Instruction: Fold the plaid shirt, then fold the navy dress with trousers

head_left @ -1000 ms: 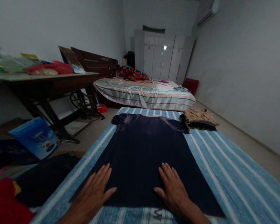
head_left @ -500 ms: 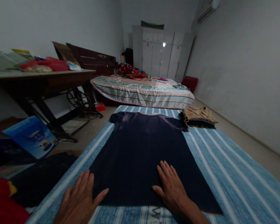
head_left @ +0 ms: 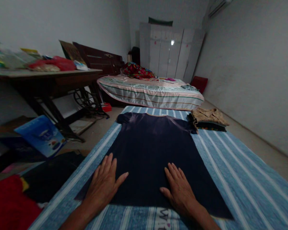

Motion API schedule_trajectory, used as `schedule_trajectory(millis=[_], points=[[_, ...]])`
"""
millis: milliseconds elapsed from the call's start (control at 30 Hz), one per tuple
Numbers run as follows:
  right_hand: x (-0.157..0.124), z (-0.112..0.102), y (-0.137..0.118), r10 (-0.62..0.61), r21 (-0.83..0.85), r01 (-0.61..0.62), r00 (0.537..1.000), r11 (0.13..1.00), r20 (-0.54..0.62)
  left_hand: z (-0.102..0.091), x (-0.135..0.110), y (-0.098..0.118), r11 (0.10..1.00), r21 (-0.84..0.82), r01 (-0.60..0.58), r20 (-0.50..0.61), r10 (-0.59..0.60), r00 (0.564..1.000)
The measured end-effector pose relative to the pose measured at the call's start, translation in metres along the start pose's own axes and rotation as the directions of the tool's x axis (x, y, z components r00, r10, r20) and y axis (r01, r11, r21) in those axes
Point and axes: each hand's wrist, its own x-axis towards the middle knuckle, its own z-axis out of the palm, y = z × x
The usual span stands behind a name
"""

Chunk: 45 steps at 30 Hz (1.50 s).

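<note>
Left hand [head_left: 102,182], fingers outstretched, palm down over the dark shirt [head_left: 148,153]; right hand [head_left: 180,189] spread flat there too! Folded clothes [head_left: 210,118] sit just beside a sleeve [head_left: 187,126].

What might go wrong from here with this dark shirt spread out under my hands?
Your left hand and right hand, palms down over the dark navy short-sleeved shirt, might drag creases into it or the blue-and-white striped sheet beneath. The shirt's right-side sleeve lies close to the folded clothes stack topped with brown fabric; a tug could disturb that.
</note>
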Motion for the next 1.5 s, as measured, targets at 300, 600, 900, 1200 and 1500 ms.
schedule_trajectory(millis=[300,600,900,1200,1500], points=[[-0.001,0.002,0.001,-0.011,-0.008,0.011,1.000,1.000,-0.017,0.019,0.035,0.006,1.000,0.005,0.017,0.127,-0.018,0.992],[-0.005,0.015,0.006,-0.023,-0.087,0.018,0.998,0.996,-0.060,0.014,0.021,-0.004,1.000,-0.008,-0.008,0.173,0.009,0.985],[-0.006,0.033,0.018,-0.077,-0.183,0.051,0.987,0.982,-0.140,0.012,0.011,-0.005,0.996,-0.075,0.049,0.224,-0.031,0.974],[-0.009,0.041,0.025,-0.125,-0.215,0.080,0.971,0.973,-0.205,0.010,0.004,-0.010,0.994,-0.082,0.067,0.217,-0.048,0.975],[-0.008,0.040,0.025,-0.108,-0.213,0.068,0.977,0.975,-0.182,0.005,-0.001,-0.013,0.994,-0.058,0.091,0.211,-0.077,0.974]])
